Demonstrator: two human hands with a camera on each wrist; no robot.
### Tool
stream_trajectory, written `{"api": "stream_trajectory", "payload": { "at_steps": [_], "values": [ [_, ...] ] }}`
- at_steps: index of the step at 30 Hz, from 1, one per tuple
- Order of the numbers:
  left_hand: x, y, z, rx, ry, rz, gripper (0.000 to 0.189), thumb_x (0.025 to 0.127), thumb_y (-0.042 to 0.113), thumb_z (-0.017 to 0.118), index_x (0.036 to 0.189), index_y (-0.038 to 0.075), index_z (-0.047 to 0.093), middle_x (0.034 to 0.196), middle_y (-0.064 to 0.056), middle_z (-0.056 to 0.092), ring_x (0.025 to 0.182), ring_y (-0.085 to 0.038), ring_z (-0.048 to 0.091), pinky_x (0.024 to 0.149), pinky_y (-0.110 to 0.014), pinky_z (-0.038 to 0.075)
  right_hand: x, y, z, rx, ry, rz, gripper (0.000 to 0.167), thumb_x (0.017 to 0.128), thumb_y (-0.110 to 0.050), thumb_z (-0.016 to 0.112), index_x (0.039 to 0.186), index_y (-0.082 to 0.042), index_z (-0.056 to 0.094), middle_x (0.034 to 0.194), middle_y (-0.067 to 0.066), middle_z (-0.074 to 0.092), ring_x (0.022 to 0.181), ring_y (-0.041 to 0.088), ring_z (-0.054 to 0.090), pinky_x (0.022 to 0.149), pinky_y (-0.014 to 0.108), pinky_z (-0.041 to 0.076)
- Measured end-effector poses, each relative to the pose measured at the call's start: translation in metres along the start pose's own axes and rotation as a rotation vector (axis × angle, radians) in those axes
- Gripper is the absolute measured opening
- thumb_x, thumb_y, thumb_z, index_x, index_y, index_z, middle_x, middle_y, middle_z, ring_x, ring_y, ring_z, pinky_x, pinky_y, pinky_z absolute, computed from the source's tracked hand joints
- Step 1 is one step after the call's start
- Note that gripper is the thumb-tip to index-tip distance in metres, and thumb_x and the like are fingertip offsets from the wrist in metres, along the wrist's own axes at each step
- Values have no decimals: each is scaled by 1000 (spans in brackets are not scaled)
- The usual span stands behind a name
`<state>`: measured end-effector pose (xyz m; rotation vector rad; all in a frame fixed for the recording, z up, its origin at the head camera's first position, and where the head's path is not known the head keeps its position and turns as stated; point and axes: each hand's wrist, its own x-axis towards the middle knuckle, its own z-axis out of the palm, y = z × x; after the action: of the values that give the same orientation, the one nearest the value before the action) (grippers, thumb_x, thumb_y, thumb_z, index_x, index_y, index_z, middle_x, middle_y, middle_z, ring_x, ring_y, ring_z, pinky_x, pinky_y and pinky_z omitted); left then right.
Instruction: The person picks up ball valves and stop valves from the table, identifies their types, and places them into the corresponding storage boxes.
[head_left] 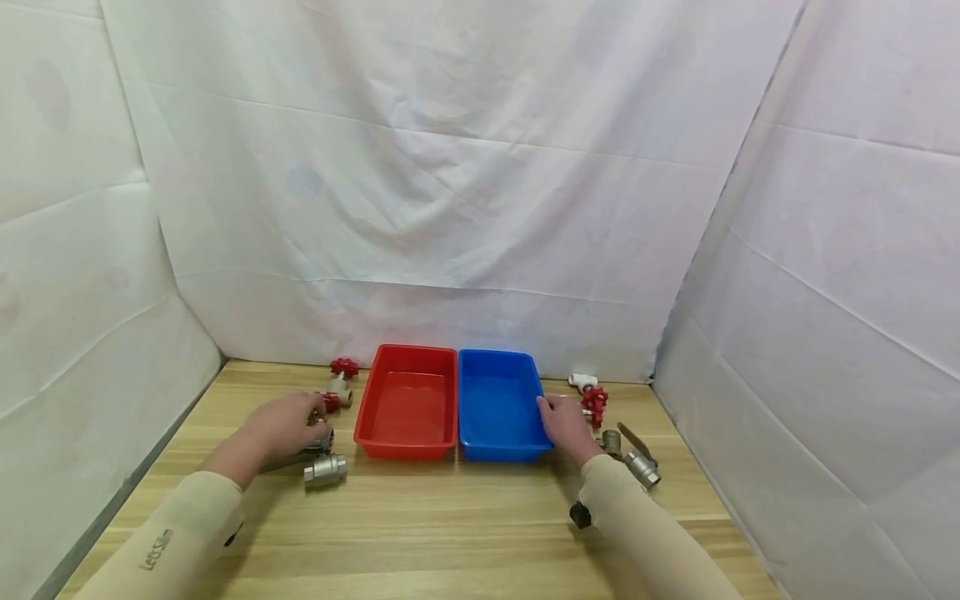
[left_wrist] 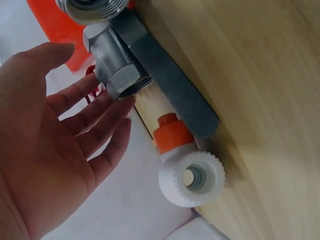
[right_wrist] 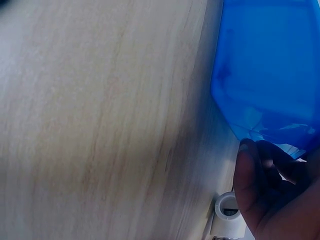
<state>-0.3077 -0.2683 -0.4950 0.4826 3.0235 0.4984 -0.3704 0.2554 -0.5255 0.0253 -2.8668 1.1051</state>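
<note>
Tabletop (head_left: 465,533): wood-grain, white cloth walls (head_left: 450,167) beyond back edge.
Left fingers (left_wrist: 74,93): spread wide — at lever valve (left_wrist: 111,60), toward left edge.
Right fingers (right_wrist: 275,151): curled at blue tray (head_left: 498,404), near back edge — cannot tell if gripping.

The worktop (head_left: 450,517) is pale, streaky wood. Around the bare patch before the trays, in the head view, the red tray (head_left: 412,408) sits at 11 o'clock and the blue tray (head_left: 498,404) at 1, just beside each other. Two red-handled valves (head_left: 344,367) lie at 10, a dark-levered valve (head_left: 322,442) between 9 and 10, a silver fitting (head_left: 325,472) at 9. White-and-red valves (head_left: 582,381) lie at 2; a brass fitting (head_left: 612,443) and a silver coupling (head_left: 642,469) near 3.
</note>
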Motion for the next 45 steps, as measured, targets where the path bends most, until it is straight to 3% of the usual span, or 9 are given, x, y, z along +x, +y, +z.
{"api": "stream_trajectory", "payload": {
  "at_steps": [5, 9, 12, 17, 22, 39, 45],
  "values": [
    [2, 2, 5, -3, -21, 23, 24, 101, 32, 76, 112, 12, 71, 101, -4, 71, 89, -25, 66, 85, -58, 58, 1, 1, -1, -9, 11, 0, 44, 119, -34, 54, 126, 0, 81, 102, 13, 81, 89, 26, 75, 82, 48, 65],
    [0, 2, 9, -4, -68, 9, 34, 102, 39, 77, 121, 12, 73, 111, -8, 73, 103, -32, 71, 100, -66, 54, 2, 3, 0, -17, 13, -5, 43, 119, -34, 53, 117, -2, 82, 98, 12, 79, 86, 24, 73, 79, 45, 64],
    [-1, 3, 11, -8, -88, 5, 40, 101, 41, 80, 125, 11, 73, 119, -12, 72, 110, -37, 71, 104, -70, 51, 2, 5, 1, -17, 13, -6, 44, 119, -35, 53, 114, -3, 83, 100, 13, 80, 85, 24, 73, 79, 46, 64],
    [2, 2, 15, 5, -92, 8, 41, 97, 40, 84, 122, 11, 72, 116, -14, 68, 101, -34, 70, 94, -64, 57, 3, 6, 5, -27, 14, -6, 44, 119, -33, 52, 123, -1, 81, 111, 16, 81, 91, 27, 76, 84, 51, 65],
    [5, 0, 18, 12, -114, -20, 42, 96, 40, 85, 122, 10, 72, 118, -18, 65, 100, -34, 68, 93, -63, 58, 2, 3, 6, -33, 12, -18, 44, 119, -33, 51, 129, 1, 79, 120, 19, 80, 100, 32, 78, 91, 56, 65],
    [10, -3, 23, -32, -114, -39, 42, 93, 41, 88, 118, 12, 70, 111, -14, 62, 91, -29, 64, 89, -60, 59, 4, 6, 5, -19, 15, -20, 44, 119, -34, 53, 110, -2, 82, 103, 13, 80, 86, 24, 74, 81, 47, 63],
    [11, 0, 20, -49, -128, -50, 42, 92, 39, 89, 117, 11, 69, 109, -13, 63, 93, -30, 63, 90, -60, 58, 3, 5, 5, -16, 7, -4, 46, 119, -35, 50, 123, 0, 80, 117, 18, 80, 98, 30, 77, 92, 55, 65]
  ]
}}
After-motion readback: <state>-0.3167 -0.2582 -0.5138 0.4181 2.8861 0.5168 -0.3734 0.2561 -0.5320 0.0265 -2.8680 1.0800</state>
